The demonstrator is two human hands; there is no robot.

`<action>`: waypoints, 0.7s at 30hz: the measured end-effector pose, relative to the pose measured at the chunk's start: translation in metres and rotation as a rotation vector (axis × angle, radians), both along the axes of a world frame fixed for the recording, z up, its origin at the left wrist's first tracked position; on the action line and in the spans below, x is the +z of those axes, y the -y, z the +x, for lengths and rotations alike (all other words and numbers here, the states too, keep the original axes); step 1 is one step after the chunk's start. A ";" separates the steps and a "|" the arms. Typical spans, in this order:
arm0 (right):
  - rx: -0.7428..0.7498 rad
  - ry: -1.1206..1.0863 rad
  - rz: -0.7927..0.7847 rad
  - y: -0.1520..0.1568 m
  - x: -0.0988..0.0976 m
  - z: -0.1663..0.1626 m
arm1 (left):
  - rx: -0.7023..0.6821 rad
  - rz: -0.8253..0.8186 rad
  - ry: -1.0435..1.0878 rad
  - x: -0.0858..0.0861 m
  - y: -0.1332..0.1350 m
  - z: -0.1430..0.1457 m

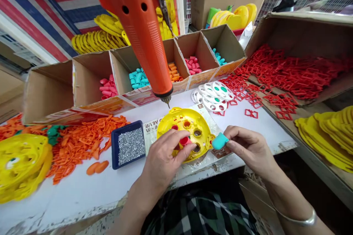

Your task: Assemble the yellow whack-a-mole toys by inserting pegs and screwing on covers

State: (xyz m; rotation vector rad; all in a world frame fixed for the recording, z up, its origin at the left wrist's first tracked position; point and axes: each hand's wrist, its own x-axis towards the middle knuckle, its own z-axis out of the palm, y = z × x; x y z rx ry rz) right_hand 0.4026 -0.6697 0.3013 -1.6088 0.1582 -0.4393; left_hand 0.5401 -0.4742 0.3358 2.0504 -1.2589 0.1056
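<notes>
A round yellow plastic shell (202, 121) with several holes lies on the table in front of me. Over its near left side, my left hand (165, 154) pinches a pinkish-red plastic cap (185, 141) between thumb and fingers. Whether that cap is seated in a hole cannot be made out. Just right of the shell, my right hand (246, 145) grips a teal plastic cap (220, 141) by its right end. Orange and red pieces show in other holes of the shell.
An orange power screwdriver (146, 44) hangs bit-down over the shell. Behind stands a divided cardboard box (93, 77) of coloured caps. A blue tray (114, 150) holds screws. Around lie orange parts (74, 147), white discs (217, 93), red frames (251, 114) and yellow shells (24, 161).
</notes>
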 end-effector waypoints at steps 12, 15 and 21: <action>-0.069 0.022 0.053 -0.007 -0.007 0.000 | 0.120 0.398 0.332 -0.003 0.034 -0.008; -0.092 0.016 0.027 -0.005 -0.006 -0.002 | 0.118 0.472 0.242 0.005 0.032 -0.005; -0.109 0.027 -0.007 -0.003 -0.005 0.000 | -0.024 0.430 -0.014 0.015 0.000 0.013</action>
